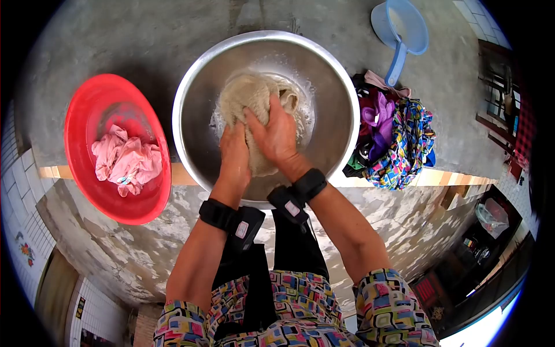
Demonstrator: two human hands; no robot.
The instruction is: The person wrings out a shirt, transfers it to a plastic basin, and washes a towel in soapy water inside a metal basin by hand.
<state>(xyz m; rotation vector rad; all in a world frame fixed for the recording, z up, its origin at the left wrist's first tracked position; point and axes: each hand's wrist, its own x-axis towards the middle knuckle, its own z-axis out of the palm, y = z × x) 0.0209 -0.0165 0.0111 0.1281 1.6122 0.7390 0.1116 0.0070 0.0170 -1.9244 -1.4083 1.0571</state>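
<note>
And there, both arms [198, 265] angled in from the bottom edge, left hand [235, 151] and right hand [275, 136] close together, near centre-frame!

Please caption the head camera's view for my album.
Left hand and right hand on a beige cloth in a metal basin, between a red tub and a fabric pile.

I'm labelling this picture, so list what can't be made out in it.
All in the head view:
Left hand: some fingertips, hidden by the beige cloth.
Steel basin: floor beneath that cloth.
Clothes pile: lower pieces, under upper ones.
Patterned shirt: the rest, cut off by the bottom edge.
Small items at right: too small, dark.
</note>
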